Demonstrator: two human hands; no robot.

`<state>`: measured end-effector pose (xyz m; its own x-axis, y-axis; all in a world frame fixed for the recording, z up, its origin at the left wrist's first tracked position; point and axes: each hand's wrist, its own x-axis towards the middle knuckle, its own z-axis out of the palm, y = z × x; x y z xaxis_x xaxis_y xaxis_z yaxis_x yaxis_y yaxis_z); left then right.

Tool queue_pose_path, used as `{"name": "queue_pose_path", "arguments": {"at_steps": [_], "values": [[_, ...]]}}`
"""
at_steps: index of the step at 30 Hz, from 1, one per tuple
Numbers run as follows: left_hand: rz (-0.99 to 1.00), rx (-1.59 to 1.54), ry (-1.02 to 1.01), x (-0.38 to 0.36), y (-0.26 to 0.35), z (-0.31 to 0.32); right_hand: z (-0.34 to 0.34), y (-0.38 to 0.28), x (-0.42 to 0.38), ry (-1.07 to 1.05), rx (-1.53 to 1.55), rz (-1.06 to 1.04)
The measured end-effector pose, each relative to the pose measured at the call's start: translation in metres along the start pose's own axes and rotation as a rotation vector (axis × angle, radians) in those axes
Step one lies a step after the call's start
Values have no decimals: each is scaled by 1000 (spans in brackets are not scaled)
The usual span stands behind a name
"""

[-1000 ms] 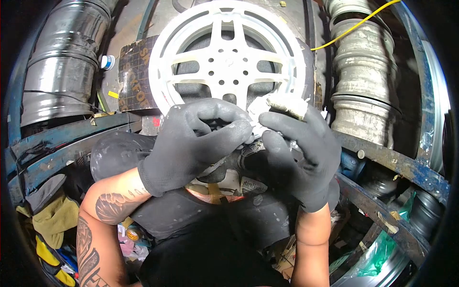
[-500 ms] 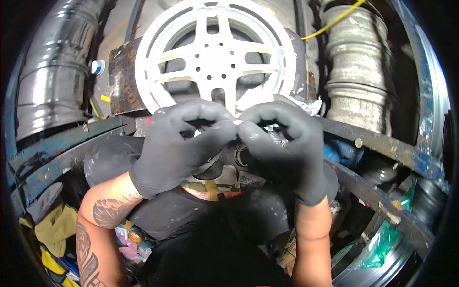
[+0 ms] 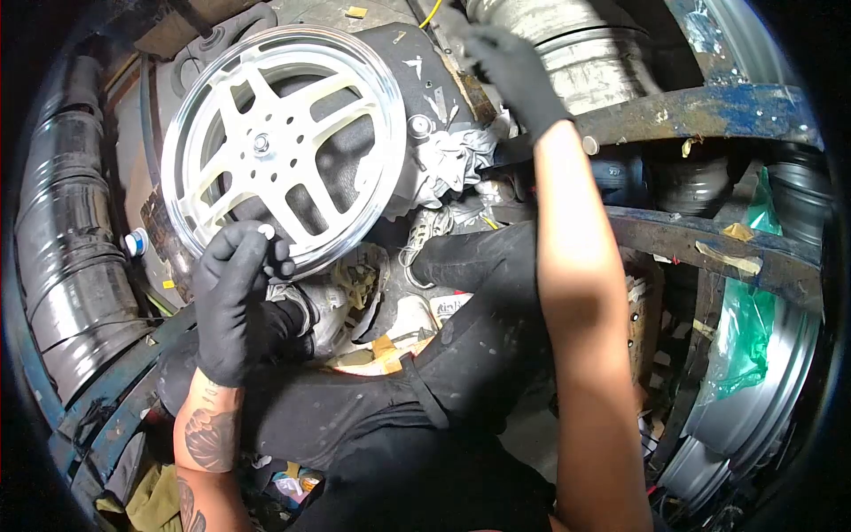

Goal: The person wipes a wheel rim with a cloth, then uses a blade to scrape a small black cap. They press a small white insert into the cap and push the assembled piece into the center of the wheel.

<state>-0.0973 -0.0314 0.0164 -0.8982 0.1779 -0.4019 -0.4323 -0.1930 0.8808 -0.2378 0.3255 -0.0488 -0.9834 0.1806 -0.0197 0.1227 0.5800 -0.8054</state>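
My left hand (image 3: 235, 284), in a dark glove, is in front of the near left edge of a white wheel rim (image 3: 282, 146). Its fingers are pinched on a small white piece (image 3: 266, 231) whose kind I cannot make out. The rim lies face up with a polished lip, and a bolt-like part (image 3: 261, 143) sits in its face. Stretched far to the upper right, my gloved right hand (image 3: 519, 75) is near a stack of worn metal rims (image 3: 589, 66); its fingers are smeared by motion. Crumpled white paper or cloth (image 3: 452, 164) lies right of the white rim.
Shiny rims (image 3: 75, 222) stand stacked at the left. Scuffed blue metal beams (image 3: 691, 120) run along the right, with a green plastic bag (image 3: 745, 346) over silver rims below. A small blue-and-white round item (image 3: 136, 241) sits left of the wheel. My shoe (image 3: 425, 244) is below the paper.
My hands were together in front of the wheel; now they are apart, the right far up and right, the left lower and left. The view has turned, and the bolt-like part now shows.
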Motion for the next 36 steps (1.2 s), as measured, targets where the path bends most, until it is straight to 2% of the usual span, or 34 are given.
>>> {"name": "queue_pose_path", "arguments": {"at_steps": [2,4,6,9,10,12,15,16,17,18,20,23,25,27,28,30,31,32,33,34,36], "values": [[-33,14,-4,3,-5,4,23,51,15,-18,-487,-68],[-37,17,6,9,-8,7,48,98,29,-120,-733,60],[18,80,-51,22,-13,3,76,117,37,-74,-711,314],[-15,6,1,32,-12,0,105,115,45,-168,-790,305],[-21,-42,14,32,-7,1,115,125,49,-115,-855,319],[-32,-78,-2,36,-4,-4,123,125,51,-173,-919,400],[-91,-164,-21,43,-7,-14,137,129,53,-69,-878,484],[-123,-244,-37,44,-8,-17,140,157,61,-99,-897,468],[-109,-253,-42,45,-8,-20,130,106,43,-192,-889,501],[-101,-265,-48,44,-8,-21,130,125,52,-471,-1158,288],[-118,-248,-30,41,-3,-23,120,144,64,-753,-1365,57],[-70,-217,-49,36,4,-26,109,152,81,-239,-1007,362],[-37,-183,-60,30,10,-26,70,157,120,-385,-1294,-115],[1,-145,-92,24,13,-25,30,114,139,-132,-1148,-244],[5,-141,-99,19,16,-26,13,63,140,17,-720,-65],[8,-142,-112,10,21,-25,8,-86,61,-4,240,77],[9,-176,-122,7,21,-25,6,-108,37,-170,513,-143],[12,-172,-124,4,23,-24,19,-159,-13,-143,684,-64],[18,-166,-124,1,25,-24,28,-186,-60,-223,731,-89],[25,-156,-122,-2,27,-24,40,-201,-101,-209,731,-161],[34,-148,-100,-4,29,-22,61,-200,-144,-103,410,-440]]}}
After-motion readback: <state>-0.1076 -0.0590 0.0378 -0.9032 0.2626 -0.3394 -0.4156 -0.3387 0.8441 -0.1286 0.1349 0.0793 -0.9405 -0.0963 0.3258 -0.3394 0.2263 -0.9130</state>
